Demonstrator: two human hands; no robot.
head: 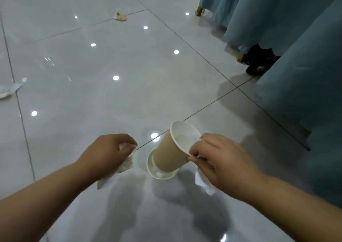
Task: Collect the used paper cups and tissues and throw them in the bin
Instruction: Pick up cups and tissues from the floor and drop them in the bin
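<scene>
no readable text anywhere

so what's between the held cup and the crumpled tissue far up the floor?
Head view: bare glossy tile between the paper cup and crumpled tissue, only light reflections.

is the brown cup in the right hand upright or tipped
Tipped. The brown cup leans with its white rim toward the right hand, which pinches that rim; its base sits inside a second cup.

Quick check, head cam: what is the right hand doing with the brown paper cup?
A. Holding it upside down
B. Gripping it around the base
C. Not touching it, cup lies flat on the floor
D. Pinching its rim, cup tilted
D: the right hand pinches the white rim of the brown paper cup, which leans tilted with its open mouth up, its base in a second cup.
</scene>
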